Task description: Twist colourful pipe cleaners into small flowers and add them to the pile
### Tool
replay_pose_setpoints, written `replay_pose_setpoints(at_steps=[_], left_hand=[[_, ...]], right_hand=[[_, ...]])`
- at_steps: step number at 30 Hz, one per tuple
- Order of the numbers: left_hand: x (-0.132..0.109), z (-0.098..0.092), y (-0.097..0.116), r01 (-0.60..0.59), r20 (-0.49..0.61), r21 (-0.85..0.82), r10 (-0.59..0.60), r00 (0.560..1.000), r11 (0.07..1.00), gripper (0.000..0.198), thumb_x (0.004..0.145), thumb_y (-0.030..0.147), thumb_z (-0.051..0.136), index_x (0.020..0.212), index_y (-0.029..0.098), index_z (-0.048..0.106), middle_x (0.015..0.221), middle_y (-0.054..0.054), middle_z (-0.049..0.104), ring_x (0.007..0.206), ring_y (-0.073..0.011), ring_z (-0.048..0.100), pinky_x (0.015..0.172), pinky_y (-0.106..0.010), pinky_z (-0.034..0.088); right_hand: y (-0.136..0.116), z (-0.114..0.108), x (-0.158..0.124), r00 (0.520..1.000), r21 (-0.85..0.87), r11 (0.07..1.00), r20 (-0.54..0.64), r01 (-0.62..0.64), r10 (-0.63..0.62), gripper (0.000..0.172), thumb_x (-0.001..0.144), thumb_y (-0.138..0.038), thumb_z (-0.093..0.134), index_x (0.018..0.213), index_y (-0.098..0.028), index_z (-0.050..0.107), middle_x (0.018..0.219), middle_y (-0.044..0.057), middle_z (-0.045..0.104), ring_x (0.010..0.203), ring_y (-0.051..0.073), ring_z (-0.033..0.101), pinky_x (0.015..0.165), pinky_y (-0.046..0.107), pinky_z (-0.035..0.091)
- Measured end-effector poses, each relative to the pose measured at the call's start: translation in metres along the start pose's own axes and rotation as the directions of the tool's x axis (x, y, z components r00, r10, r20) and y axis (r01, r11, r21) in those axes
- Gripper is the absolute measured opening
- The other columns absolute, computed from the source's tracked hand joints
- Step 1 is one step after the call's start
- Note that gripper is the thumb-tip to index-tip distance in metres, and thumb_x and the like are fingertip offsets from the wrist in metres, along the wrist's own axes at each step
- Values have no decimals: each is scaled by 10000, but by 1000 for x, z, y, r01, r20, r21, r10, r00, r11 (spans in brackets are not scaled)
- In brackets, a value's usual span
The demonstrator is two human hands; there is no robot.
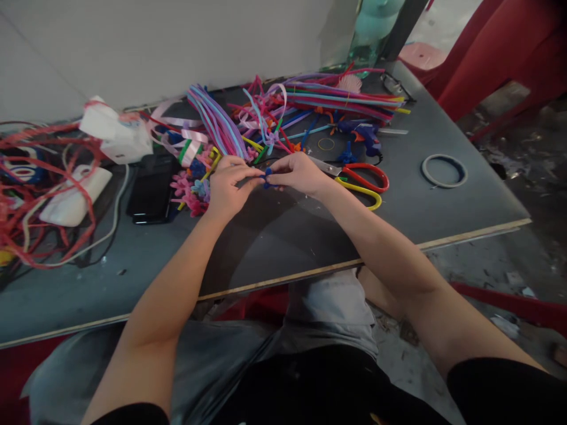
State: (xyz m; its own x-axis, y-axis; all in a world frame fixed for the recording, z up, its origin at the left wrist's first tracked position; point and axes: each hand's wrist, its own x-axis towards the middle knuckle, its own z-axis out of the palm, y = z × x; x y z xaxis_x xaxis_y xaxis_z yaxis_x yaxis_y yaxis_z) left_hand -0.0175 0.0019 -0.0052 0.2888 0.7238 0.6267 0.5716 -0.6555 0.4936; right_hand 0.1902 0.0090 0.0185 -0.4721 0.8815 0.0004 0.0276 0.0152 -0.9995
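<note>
Between the fingertips of both hands is a small dark blue pipe-cleaner piece, looped like a little flower. My left hand pinches it from the left, and my right hand pinches its other side. The fingers cover part of its shape. Just left of my left hand lie pink and blue pipe-cleaner flowers. Scissors with one red and one yellow handle rest right of my right hand, their blades partly hidden behind it. Beyond the hands lies a bundle of purple and blue pipe cleaners.
A black phone and tangled red cord with a white power strip occupy the left. At the back right are more pipe cleaners and a blue glue gun. A grey ring lies near the table's right edge.
</note>
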Motion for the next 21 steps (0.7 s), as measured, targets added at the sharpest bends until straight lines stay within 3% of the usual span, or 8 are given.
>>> replay_pose_setpoints(at_steps=[6, 13, 17, 21], left_hand=[[-3, 3, -3, 63, -139, -65, -71, 988, 996, 354, 874, 588, 711, 900, 247, 806, 883, -32, 686, 826, -170, 640, 757, -314, 530], [-5, 9, -2, 107, -179, -184, -141, 974, 977, 348, 828, 583, 766, 886, 243, 813, 888, -38, 670, 800, -162, 628, 735, -301, 515], [-7, 18, 2, 166, -187, -332, -238, 953, 928, 313, 782, 546, 825, 894, 254, 820, 847, -21, 690, 798, -157, 638, 758, -300, 522], [-8, 25, 7, 283, -143, -456, -383, 912, 844, 308, 778, 521, 829, 905, 241, 826, 855, -32, 747, 839, -175, 681, 784, -302, 541]], right_hand=[[0, 4, 2, 997, 143, 989, -71, -23, 33, 184, 795, -241, 801, 886, -102, 723, 669, 13, 702, 578, 85, 653, 550, 175, 557], [3, 10, 2, 986, 101, 994, -161, 51, -34, 231, 792, -297, 804, 850, -96, 706, 671, 24, 685, 597, 85, 646, 583, 192, 575], [8, 14, 3, 974, 25, 993, -202, 113, -106, 226, 807, -314, 766, 853, -102, 703, 668, 18, 665, 596, 94, 629, 601, 226, 574], [14, 14, 5, 922, -192, 959, -289, 209, -259, 188, 838, -311, 705, 875, -127, 694, 696, 11, 657, 649, 109, 630, 660, 253, 561]])
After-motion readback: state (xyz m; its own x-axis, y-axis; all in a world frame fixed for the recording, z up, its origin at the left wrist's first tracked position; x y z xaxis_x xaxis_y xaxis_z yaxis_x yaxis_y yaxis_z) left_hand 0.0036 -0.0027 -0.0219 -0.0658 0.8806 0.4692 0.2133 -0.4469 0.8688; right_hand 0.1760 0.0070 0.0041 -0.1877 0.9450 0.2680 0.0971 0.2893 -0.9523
